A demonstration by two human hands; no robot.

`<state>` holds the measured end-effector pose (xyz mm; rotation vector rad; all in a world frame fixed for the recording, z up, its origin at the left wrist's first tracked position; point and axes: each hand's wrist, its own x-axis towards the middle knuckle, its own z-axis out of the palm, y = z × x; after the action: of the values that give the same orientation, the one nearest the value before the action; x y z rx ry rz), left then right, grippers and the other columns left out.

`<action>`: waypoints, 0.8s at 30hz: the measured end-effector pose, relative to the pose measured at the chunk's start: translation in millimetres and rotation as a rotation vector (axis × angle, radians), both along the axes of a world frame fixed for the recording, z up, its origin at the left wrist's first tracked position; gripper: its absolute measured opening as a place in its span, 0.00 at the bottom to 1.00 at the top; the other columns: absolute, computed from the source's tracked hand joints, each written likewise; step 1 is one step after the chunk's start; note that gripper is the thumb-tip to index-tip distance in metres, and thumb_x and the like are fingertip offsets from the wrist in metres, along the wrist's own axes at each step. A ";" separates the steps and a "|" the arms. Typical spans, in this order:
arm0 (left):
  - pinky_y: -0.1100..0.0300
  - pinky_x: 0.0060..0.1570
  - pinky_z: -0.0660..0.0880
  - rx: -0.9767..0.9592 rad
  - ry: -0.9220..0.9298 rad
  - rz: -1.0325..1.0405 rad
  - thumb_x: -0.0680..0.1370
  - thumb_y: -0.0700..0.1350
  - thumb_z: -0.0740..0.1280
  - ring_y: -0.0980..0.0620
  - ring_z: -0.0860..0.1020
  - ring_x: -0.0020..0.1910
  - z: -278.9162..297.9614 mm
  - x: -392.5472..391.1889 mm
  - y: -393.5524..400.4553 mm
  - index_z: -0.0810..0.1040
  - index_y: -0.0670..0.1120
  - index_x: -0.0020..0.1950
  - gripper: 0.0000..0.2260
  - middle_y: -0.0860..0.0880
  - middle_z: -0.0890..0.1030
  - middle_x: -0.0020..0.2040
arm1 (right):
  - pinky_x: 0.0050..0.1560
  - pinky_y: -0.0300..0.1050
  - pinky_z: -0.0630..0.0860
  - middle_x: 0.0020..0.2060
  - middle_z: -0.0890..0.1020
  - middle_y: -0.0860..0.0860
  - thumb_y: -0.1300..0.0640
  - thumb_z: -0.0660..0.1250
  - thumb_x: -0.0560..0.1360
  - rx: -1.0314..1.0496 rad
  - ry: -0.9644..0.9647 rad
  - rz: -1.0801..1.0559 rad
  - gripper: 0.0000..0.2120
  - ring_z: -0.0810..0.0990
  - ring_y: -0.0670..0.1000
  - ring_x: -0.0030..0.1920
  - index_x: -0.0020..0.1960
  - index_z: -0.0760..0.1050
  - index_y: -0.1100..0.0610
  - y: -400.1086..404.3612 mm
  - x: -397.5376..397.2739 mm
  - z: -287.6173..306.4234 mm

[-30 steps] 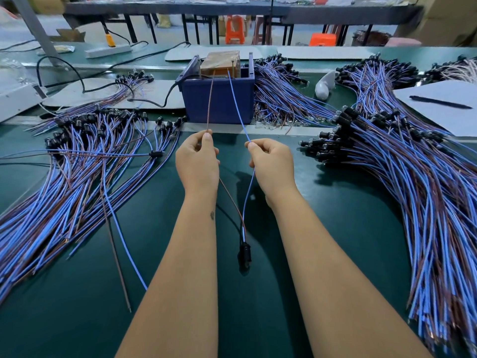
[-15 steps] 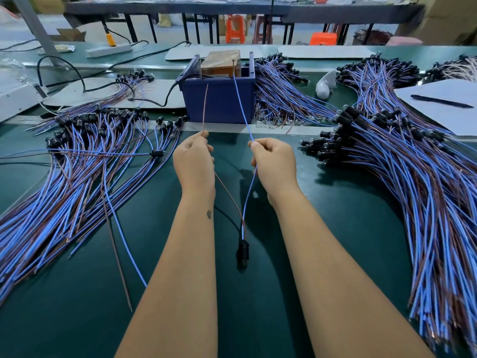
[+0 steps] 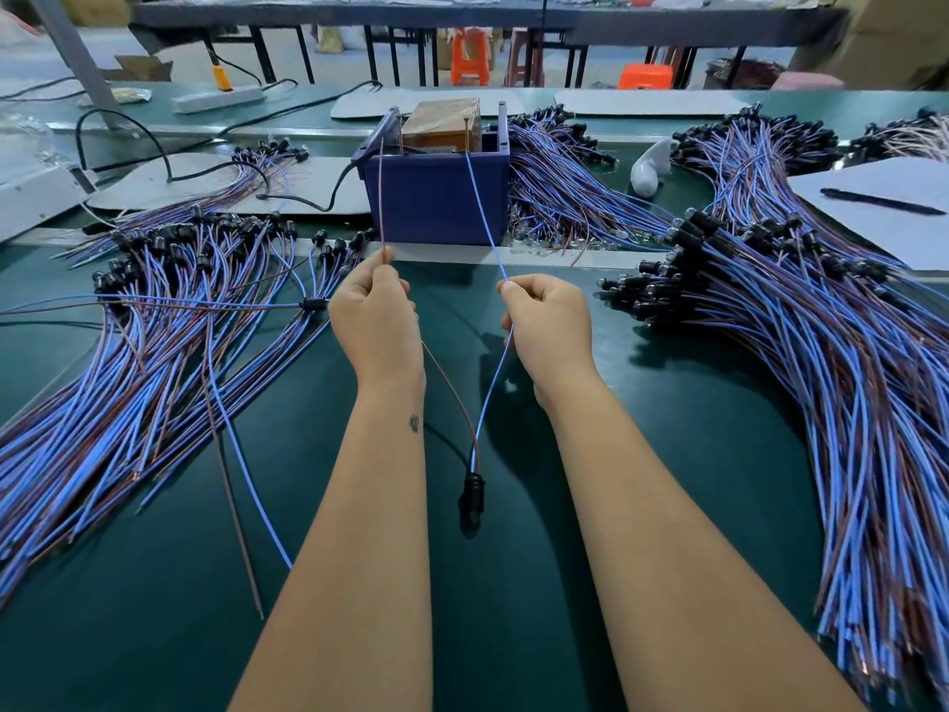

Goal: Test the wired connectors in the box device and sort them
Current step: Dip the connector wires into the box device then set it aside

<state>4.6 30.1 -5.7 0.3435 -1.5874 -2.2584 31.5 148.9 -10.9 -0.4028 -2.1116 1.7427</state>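
Note:
My left hand point(image 3: 377, 321) pinches the brown wire point(image 3: 381, 197) and my right hand point(image 3: 547, 321) pinches the blue wire point(image 3: 482, 208) of one wired connector. Its black plug point(image 3: 471, 498) hangs low between my forearms above the green mat. Both wire ends reach up toward the blue box point(image 3: 441, 197), which holds a brown taped device point(image 3: 442, 123). The brown wire's tip sits at the box's left rim; the blue wire's tip reaches the device's top.
A fanned pile of connectors point(image 3: 154, 352) lies at left, with one loose connector point(image 3: 313, 303) across it. A much larger pile point(image 3: 821, 352) covers the right. Another bundle point(image 3: 560, 197) lies beside the box. Paper with a pen point(image 3: 880, 201) sits far right.
Both hands have drawn slightly back toward me and apart, and the brown wire's tip has shifted left, away from the device. The black plug stays hanging between my forearms.

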 end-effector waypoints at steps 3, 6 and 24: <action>0.67 0.24 0.64 -0.021 -0.011 -0.029 0.79 0.34 0.58 0.59 0.64 0.23 -1.4 -3.0 0.4 0.80 0.40 0.61 0.16 0.53 0.71 0.31 | 0.33 0.37 0.71 0.22 0.74 0.43 0.57 0.63 0.78 -0.004 -0.003 0.001 0.10 0.71 0.39 0.24 0.39 0.77 0.52 -0.1 -0.2 -0.3; 0.67 0.27 0.66 -0.066 -0.025 -0.067 0.81 0.36 0.59 0.60 0.66 0.24 -2.1 -7.6 3.9 0.78 0.41 0.66 0.15 0.52 0.71 0.33 | 0.33 0.36 0.70 0.22 0.74 0.43 0.57 0.63 0.78 0.001 -0.001 0.002 0.11 0.71 0.38 0.24 0.38 0.77 0.51 -0.1 0.4 -0.2; 0.67 0.27 0.67 -0.106 -0.037 -0.111 0.82 0.37 0.60 0.61 0.67 0.23 -8.0 -15.7 7.4 0.79 0.41 0.65 0.13 0.52 0.73 0.35 | 0.31 0.37 0.70 0.22 0.74 0.43 0.58 0.63 0.78 -0.025 0.019 -0.048 0.10 0.70 0.39 0.23 0.40 0.77 0.52 0.7 -2.5 -2.4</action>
<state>-11.1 37.5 -13.7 0.2769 -1.7786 -2.2495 29.0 149.6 -13.3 -0.4380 -2.0520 1.7410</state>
